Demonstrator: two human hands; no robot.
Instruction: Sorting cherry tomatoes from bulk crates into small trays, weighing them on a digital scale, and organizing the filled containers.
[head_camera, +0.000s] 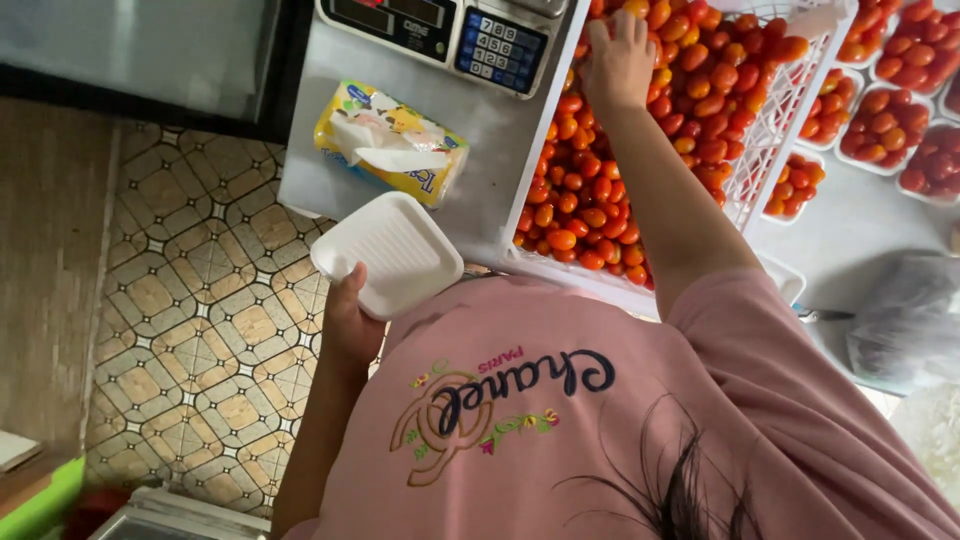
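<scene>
My left hand (350, 312) grips a corner of an empty white foam tray (393, 252), held over the edge of the counter in front of my pink shirt. My right hand (617, 60) reaches far into a white plastic crate (775, 120), palm down on the heap of red and orange cherry tomatoes (600, 190). Its fingers are slightly apart and curl into the fruit. Whatever lies under the palm is hidden.
A digital scale (450, 30) stands at the back of the grey counter (500, 150), with a yellow tissue pack (390, 142) in front of it. Several small foam trays filled with tomatoes (890, 125) lie right of the crate. A clear plastic bag (910, 320) is at right, patterned floor tiles (200, 330) at left.
</scene>
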